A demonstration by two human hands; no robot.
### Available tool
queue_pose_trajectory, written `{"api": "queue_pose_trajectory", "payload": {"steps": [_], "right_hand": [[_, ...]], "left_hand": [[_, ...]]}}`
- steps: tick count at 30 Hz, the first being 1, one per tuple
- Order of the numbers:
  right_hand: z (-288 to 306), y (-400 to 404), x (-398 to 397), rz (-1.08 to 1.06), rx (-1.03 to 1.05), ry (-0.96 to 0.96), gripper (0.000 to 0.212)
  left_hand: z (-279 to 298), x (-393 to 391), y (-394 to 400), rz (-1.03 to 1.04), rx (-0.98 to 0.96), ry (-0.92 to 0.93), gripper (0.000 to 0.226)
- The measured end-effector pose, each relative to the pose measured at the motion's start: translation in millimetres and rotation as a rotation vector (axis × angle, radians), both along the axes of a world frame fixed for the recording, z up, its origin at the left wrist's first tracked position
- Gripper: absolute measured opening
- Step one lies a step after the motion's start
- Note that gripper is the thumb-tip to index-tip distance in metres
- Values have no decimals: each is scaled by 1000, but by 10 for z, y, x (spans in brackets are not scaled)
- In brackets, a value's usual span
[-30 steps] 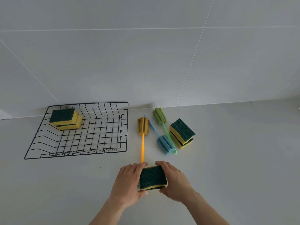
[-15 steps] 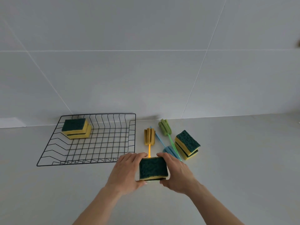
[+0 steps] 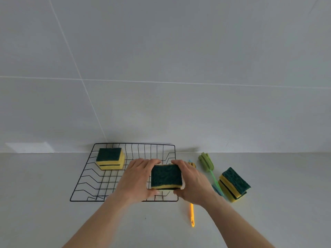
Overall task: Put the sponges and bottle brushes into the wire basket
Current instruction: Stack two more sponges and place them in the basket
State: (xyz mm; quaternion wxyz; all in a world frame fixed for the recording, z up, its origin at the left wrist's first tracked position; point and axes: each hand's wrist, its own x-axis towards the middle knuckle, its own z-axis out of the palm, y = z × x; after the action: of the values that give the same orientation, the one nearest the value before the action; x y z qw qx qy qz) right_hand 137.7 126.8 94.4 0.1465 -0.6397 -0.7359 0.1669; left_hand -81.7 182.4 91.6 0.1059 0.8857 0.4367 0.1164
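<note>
Both hands grip a stack of yellow sponges with dark green tops (image 3: 166, 177), held above the right part of the black wire basket (image 3: 84, 178). My left hand (image 3: 138, 179) presses its left side and my right hand (image 3: 192, 181) its right side. Another sponge stack (image 3: 110, 158) lies in the basket's far left corner. To the right, on the counter, sits a third sponge stack (image 3: 233, 184). A green bottle brush (image 3: 206, 161) lies beside it. An orange brush (image 3: 192, 214) and a blue brush (image 3: 217, 190) are partly hidden by my right hand and forearm.
The grey counter (image 3: 286, 194) meets a tiled wall just behind the basket. A white patch (image 3: 29, 148) sits at the wall's foot to the left.
Both hands have carried the sponge stack left and away from me, from the counter in front of the brushes to above the basket's right part. The view has shifted left.
</note>
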Motion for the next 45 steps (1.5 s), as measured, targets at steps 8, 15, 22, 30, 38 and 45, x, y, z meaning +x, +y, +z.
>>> {"api": "queue_pose_trajectory", "payload": {"steps": [8,15,22,30,38,45], "right_hand": [[-99,606,-460,-28,-25,-14,92],[-399,1119,-788,-42,-87,-7,93],[-709,1540,-1013,-56,-137,-6,96],[-965,1739,-1167,-56,-195,-14,96],[-1057,1748,-1220,-91,-204,-3,101],[-1107,1698,-1260,-100,-154,16,109]], "left_hand": [[-116,-417,634,0,-13,15,97],[-482,-748,1196,-19,-69,22,98],[-769,-932,1598,-17,-71,30,101],[-981,-1034,1765,-14,-42,145,103],[-1037,-1036,1804,-18,-6,228,99],[-1072,-1050,1788,-63,9,256,96]]}}
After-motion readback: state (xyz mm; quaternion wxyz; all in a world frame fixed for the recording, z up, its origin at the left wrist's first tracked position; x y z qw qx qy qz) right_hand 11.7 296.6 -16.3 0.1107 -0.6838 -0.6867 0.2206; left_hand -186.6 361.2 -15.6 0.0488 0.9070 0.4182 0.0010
